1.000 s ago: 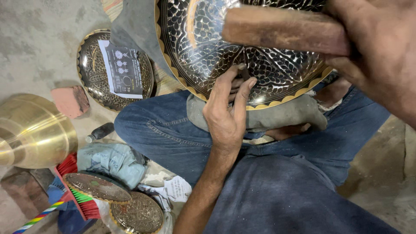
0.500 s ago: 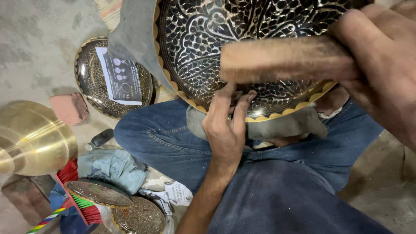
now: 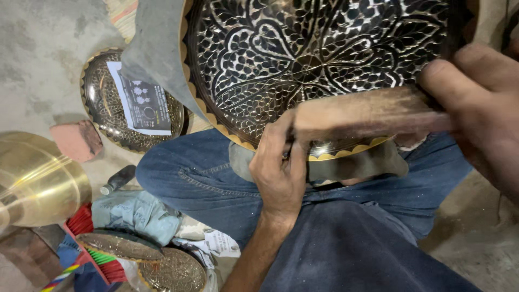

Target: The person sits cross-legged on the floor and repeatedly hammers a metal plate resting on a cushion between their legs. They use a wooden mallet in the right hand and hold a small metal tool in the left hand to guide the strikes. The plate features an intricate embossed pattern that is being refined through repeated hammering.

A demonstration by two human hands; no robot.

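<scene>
A large round engraved metal plate (image 3: pixel 319 59) with a dark floral pattern and a scalloped gold rim rests tilted on my lap. My left hand (image 3: pixel 280 167) presses on the plate's near rim, fingers curled around a small tool that is mostly hidden. My right hand (image 3: pixel 481 108) grips a wooden mallet (image 3: pixel 367 113), blurred with motion, lying across the plate just above my left hand's fingers. A grey cloth (image 3: pixel 373 162) sits under the plate on my blue jeans.
On the concrete floor at left lie a second engraved plate (image 3: pixel 108 108) with a paper sheet (image 3: pixel 141 105) on it, a reddish brick piece (image 3: pixel 78 139), a shiny brass vessel (image 3: pixel 38 184), a crumpled cloth (image 3: pixel 135 213) and two small engraved discs (image 3: pixel 173 270).
The mallet in my right hand has come down from the plate's upper part to just over my left hand's fingers. The view has closed in on the plate.
</scene>
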